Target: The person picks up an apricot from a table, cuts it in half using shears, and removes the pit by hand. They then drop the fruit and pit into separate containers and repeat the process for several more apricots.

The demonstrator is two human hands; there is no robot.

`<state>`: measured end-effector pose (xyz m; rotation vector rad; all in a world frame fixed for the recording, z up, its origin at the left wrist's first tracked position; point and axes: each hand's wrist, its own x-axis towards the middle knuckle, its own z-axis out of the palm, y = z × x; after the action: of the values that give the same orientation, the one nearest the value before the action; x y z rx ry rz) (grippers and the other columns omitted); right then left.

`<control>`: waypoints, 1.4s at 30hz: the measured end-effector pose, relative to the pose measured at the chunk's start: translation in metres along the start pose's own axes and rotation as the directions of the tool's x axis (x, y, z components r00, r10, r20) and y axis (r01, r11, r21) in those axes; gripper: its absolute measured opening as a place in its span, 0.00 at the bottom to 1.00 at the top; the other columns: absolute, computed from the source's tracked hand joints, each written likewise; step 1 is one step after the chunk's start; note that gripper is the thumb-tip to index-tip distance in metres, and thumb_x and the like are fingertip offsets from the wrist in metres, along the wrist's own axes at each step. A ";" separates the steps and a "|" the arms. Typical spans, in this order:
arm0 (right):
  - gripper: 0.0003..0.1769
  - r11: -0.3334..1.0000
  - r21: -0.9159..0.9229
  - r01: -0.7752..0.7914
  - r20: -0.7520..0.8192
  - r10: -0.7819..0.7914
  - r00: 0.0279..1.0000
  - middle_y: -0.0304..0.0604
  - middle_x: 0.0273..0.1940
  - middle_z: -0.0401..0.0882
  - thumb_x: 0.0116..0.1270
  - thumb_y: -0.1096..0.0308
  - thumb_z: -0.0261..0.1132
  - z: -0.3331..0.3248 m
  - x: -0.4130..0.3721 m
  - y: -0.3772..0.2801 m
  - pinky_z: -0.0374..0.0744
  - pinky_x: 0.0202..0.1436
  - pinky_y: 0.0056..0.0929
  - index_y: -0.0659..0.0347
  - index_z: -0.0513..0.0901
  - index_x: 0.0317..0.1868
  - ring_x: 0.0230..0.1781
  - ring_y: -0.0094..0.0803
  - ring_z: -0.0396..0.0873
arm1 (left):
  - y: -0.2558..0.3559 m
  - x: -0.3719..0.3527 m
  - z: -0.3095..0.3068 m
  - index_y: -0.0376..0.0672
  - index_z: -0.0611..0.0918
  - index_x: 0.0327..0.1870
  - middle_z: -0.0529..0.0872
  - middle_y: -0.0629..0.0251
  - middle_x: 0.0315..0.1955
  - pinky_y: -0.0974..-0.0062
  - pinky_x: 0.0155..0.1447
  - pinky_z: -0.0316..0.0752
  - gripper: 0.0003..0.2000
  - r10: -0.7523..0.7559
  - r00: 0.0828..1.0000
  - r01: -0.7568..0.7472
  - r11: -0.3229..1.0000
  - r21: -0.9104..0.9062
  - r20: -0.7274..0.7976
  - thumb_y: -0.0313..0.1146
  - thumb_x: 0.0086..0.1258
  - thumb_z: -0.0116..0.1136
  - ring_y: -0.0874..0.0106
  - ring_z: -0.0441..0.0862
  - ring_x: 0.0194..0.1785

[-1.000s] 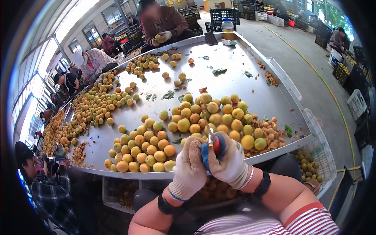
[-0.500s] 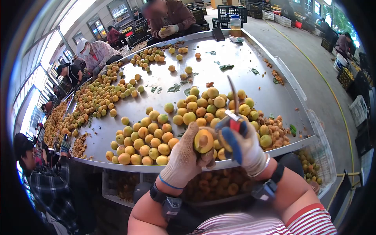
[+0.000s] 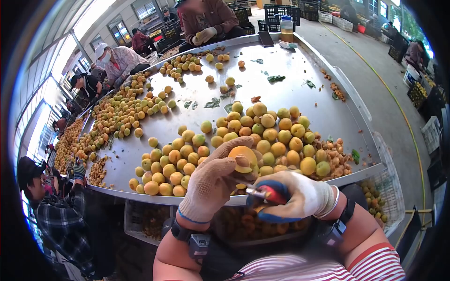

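My left hand (image 3: 208, 180), in a knitted glove, is closed around a cut apricot half (image 3: 248, 157). Its orange flesh faces up, and a brown pit shows in it. My right hand (image 3: 302, 194), in a white glove with blue-coated fingers, grips a red-handled knife (image 3: 273, 193) just below the fruit. Metal shows near the handle; I cannot make out the rest of the blade. Both hands are over the near edge of the metal table (image 3: 173, 119). Whole apricots (image 3: 269, 133) are heaped right beyond them.
Brown pits or scraps (image 3: 335, 157) lie at the table's right corner. A crate of fruit (image 3: 267, 225) is below the near edge, with a clear plastic crate (image 3: 389, 187) on the right. Co-workers sit along the far and left sides. A jar (image 3: 287, 28) stands at the far corner.
The knife, held blade-up half a second ago, has come down and turned beside the fruit. My left hand has shifted slightly up and its fingers now reach over the apricot half.
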<state>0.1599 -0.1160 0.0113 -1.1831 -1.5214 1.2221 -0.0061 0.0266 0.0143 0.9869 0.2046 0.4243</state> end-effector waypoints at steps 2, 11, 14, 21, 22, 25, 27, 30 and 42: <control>0.14 0.999 -0.026 0.031 0.010 -0.031 0.999 0.42 0.31 0.82 0.66 0.65 0.72 0.004 0.003 0.006 0.80 0.41 0.31 0.61 0.82 0.48 0.33 0.28 0.80 | 0.004 -0.003 0.003 0.30 0.69 0.71 0.79 0.52 0.57 0.67 0.64 0.81 0.28 -0.089 0.991 0.097 0.992 0.076 -0.096 0.34 0.71 0.55 0.65 0.83 0.57; 0.10 0.903 0.011 0.428 -0.199 -0.418 0.886 0.48 0.41 0.86 0.64 0.70 0.75 -0.005 0.006 0.023 0.83 0.45 0.31 0.63 0.82 0.39 0.39 0.34 0.86 | -0.004 -0.001 0.009 0.33 0.70 0.68 0.82 0.50 0.56 0.60 0.65 0.82 0.25 -0.035 0.983 0.066 0.984 0.166 -0.182 0.22 0.68 0.56 0.61 0.86 0.56; 0.13 0.817 0.419 0.396 -0.537 -0.129 0.833 0.47 0.36 0.80 0.76 0.68 0.65 -0.009 -0.015 0.007 0.80 0.30 0.21 0.65 0.74 0.34 0.29 0.27 0.82 | -0.013 -0.008 0.018 0.33 0.70 0.66 0.81 0.51 0.56 0.61 0.64 0.82 0.23 -0.091 0.987 0.118 0.968 0.219 -0.131 0.22 0.69 0.55 0.62 0.84 0.56; 0.27 0.782 0.124 0.611 -0.679 -0.382 0.627 0.40 0.30 0.70 0.83 0.46 0.52 -0.005 -0.016 -0.010 0.64 0.19 0.24 0.56 0.69 0.28 0.15 0.26 0.64 | -0.033 -0.017 0.048 0.34 0.64 0.72 0.75 0.54 0.62 0.60 0.71 0.76 0.24 -0.225 0.969 0.214 0.971 0.111 0.104 0.26 0.78 0.54 0.65 0.80 0.63; 0.27 0.783 0.123 0.610 -0.683 -0.379 0.624 0.40 0.30 0.70 0.83 0.46 0.52 -0.004 -0.020 -0.010 0.64 0.19 0.24 0.56 0.69 0.28 0.15 0.26 0.64 | -0.033 -0.017 0.050 0.35 0.61 0.74 0.71 0.57 0.65 0.63 0.72 0.76 0.24 -0.224 0.962 0.207 0.971 0.121 0.154 0.23 0.80 0.50 0.68 0.77 0.66; 0.27 0.811 0.329 0.484 -0.649 -0.178 0.740 0.33 0.16 0.61 0.81 0.44 0.54 -0.005 -0.026 -0.011 0.62 0.20 0.25 0.58 0.73 0.32 0.14 0.25 0.62 | -0.034 -0.018 0.053 0.35 0.62 0.75 0.70 0.57 0.66 0.64 0.72 0.75 0.24 -0.218 0.960 0.194 0.971 0.142 0.176 0.23 0.80 0.49 0.69 0.75 0.67; 0.26 0.807 0.308 0.505 -0.637 -0.219 0.739 0.33 0.16 0.61 0.80 0.44 0.55 -0.005 -0.026 -0.011 0.62 0.19 0.25 0.59 0.73 0.32 0.14 0.24 0.62 | -0.034 -0.021 0.057 0.36 0.63 0.75 0.70 0.57 0.66 0.64 0.72 0.75 0.24 -0.221 0.966 0.203 0.969 0.139 0.136 0.23 0.81 0.48 0.69 0.75 0.67; 0.26 0.815 0.306 0.492 -0.641 -0.205 0.739 0.32 0.16 0.61 0.80 0.46 0.57 0.000 -0.030 -0.014 0.62 0.19 0.24 0.60 0.74 0.32 0.14 0.23 0.62 | -0.035 -0.023 0.060 0.36 0.63 0.75 0.72 0.58 0.64 0.66 0.71 0.76 0.23 -0.218 0.973 0.203 0.964 0.170 0.078 0.23 0.81 0.48 0.70 0.77 0.64; 0.29 0.852 0.258 0.456 -0.751 -0.121 0.650 0.32 0.16 0.61 0.81 0.45 0.55 0.014 -0.019 -0.011 0.57 0.19 0.22 0.58 0.70 0.26 0.13 0.21 0.59 | -0.042 -0.025 0.063 0.33 0.63 0.74 0.76 0.56 0.61 0.71 0.66 0.77 0.22 -0.051 0.997 0.029 0.936 0.350 0.053 0.22 0.81 0.47 0.71 0.80 0.61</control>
<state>0.1489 -0.1383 0.0191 -0.8919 -0.7450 0.6721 0.0044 -0.0523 0.0122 1.3410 0.2498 0.3253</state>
